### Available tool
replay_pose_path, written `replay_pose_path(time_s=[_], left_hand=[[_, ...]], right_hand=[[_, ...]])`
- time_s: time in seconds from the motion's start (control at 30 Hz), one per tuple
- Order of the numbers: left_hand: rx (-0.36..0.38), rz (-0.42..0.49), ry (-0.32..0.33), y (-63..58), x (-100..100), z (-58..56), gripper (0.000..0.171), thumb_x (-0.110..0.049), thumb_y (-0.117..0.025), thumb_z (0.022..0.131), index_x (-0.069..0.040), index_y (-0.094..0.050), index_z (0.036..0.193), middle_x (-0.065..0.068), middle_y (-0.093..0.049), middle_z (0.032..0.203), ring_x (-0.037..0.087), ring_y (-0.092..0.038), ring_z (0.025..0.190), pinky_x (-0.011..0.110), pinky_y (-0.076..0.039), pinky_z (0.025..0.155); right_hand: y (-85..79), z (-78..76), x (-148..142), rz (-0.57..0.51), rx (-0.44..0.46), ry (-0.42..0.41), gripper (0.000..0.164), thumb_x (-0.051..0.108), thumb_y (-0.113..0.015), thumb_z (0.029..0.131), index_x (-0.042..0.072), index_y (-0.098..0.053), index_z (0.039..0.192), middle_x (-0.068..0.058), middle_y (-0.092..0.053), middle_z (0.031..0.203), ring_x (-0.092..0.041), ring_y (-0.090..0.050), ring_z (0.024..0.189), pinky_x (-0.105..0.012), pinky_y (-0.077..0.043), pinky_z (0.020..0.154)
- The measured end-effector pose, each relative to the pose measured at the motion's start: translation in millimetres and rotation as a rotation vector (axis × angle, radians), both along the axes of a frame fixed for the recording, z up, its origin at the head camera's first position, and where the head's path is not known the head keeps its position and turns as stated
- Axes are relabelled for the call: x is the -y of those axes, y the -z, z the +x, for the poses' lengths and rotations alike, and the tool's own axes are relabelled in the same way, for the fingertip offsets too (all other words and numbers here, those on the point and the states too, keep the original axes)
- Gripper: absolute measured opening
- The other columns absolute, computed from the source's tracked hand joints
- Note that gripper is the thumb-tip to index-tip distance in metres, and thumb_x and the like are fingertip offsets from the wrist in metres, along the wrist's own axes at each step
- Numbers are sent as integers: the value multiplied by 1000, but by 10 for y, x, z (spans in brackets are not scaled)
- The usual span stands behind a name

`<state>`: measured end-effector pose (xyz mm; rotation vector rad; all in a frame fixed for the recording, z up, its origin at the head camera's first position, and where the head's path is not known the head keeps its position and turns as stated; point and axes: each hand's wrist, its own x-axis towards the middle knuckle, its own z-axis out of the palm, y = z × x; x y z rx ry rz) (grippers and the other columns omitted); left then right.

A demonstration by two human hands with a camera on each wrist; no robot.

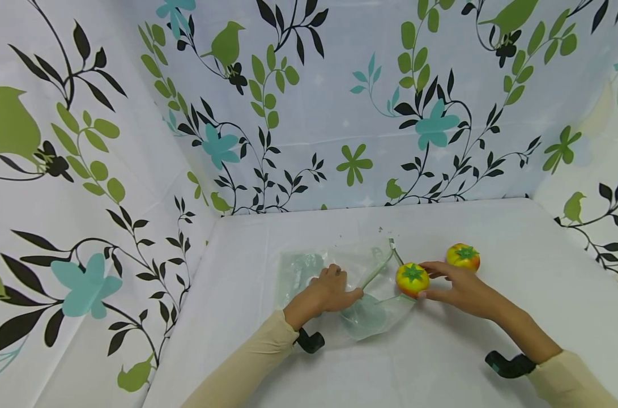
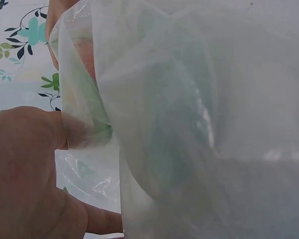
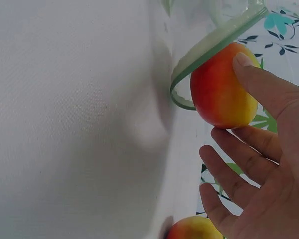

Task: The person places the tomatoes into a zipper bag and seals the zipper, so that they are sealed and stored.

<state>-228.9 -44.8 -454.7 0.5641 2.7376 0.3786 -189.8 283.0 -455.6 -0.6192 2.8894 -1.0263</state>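
A clear plastic zip bag (image 1: 367, 320) with a green-tinted edge lies on the white table. My left hand (image 1: 325, 290) grips its near-left side, and in the left wrist view the translucent film (image 2: 189, 124) covers much of the scene. My right hand (image 1: 464, 292) pinches a yellow-red fruit with a green leafy top (image 1: 412, 280) between thumb and fingertips, at the bag's mouth. The right wrist view shows this fruit (image 3: 222, 92) against the bag's green rim (image 3: 209, 55). Behind the right hand sits a second, similar fruit (image 1: 463, 257) on the table.
The white-covered table (image 1: 421, 362) is bounded at the back by a patterned curtain (image 1: 309, 124) with leaves and birds, and at the left by a similar one (image 1: 84, 226). A black wrist device (image 1: 510, 364) is on the right forearm.
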Motion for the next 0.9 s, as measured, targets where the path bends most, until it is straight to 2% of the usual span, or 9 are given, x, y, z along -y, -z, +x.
replay_pose_path(time_s=[0.37, 0.6, 0.9], left_hand=[[0, 1, 2, 8, 12, -5, 78, -61, -45, 100, -1, -55, 150, 16, -43, 159, 34, -43, 145, 58, -44, 109], [27, -5, 10, 59, 17, -41, 81, -61, -42, 100, -2, -49, 155, 16, -38, 163, 35, -38, 148, 61, -41, 113], [-11, 6, 6, 32, 31, -11, 79, -62, -46, 99, -2, -56, 149, 15, -44, 159, 33, -44, 144, 59, -44, 108]], right_hand=[[5, -18, 87, 11, 15, 0, 69, 43, -80, 94, 5, -59, 147, -14, -68, 139, -37, -66, 122, -68, -51, 100], [19, -48, 143, 18, 12, -17, 66, 39, -81, 94, 5, -59, 146, -14, -68, 140, -36, -67, 121, -66, -52, 100], [19, -75, 193, 20, 44, -37, 63, 36, -79, 96, 6, -59, 147, -14, -68, 140, -36, -66, 123, -67, -50, 102]])
